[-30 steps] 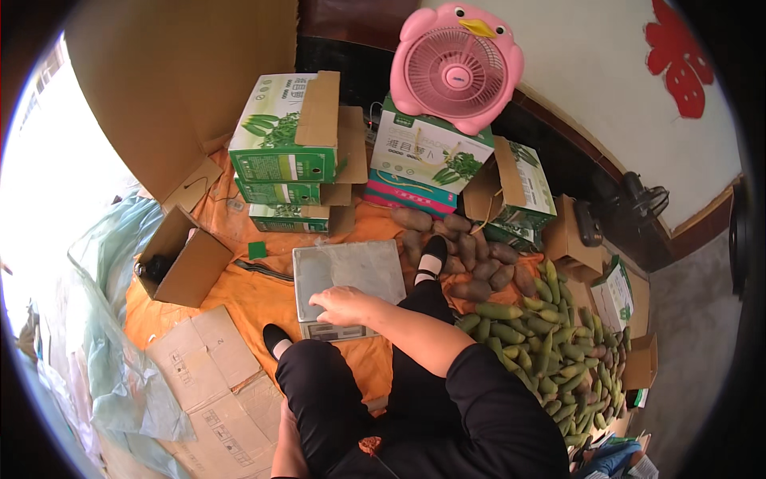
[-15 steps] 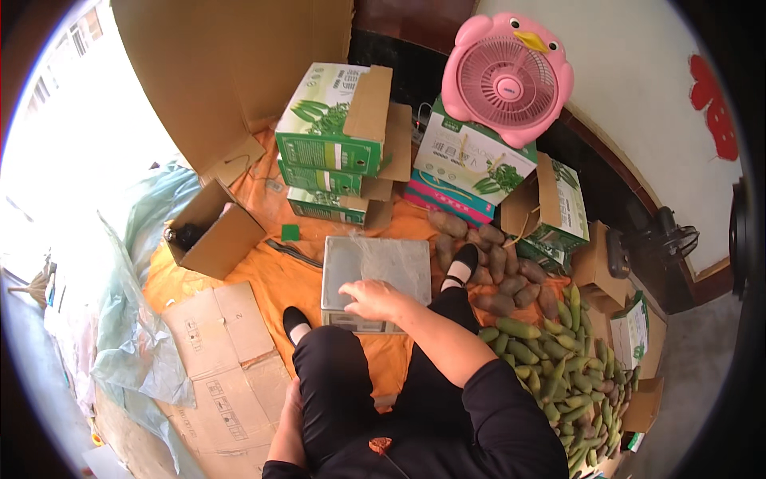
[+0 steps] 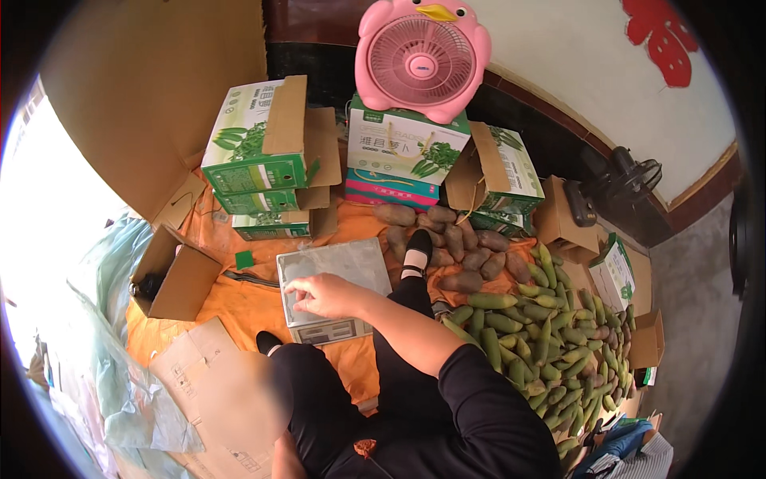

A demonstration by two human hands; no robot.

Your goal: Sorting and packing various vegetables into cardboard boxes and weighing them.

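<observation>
My right hand (image 3: 323,295) reaches over a low grey box (image 3: 343,258) on the orange cloth between my feet. The fingers are slightly bent and apart, at the box's top, with nothing visible in them; whether they touch it I cannot tell. The box's near side carries printing. My left forearm (image 3: 286,457) comes up from the lower edge beside my left knee; a blurred patch hides the left hand. Right of my right foot lie several reddish-brown root vegetables (image 3: 463,282) and a big heap of green radishes (image 3: 550,343).
Green and white cartons (image 3: 254,172) are stacked at the far left. A pink fan (image 3: 421,68) stands on another carton (image 3: 407,148). On the left are an open brown box (image 3: 187,279), flattened cardboard (image 3: 187,363) and plastic sheeting (image 3: 136,391). A black fan (image 3: 630,180) stands far right.
The view has swung, shifting most things leftward. My right hand stays over the grey box, its fingers a little more bent. A blurred patch now covers the area by my left hand.
</observation>
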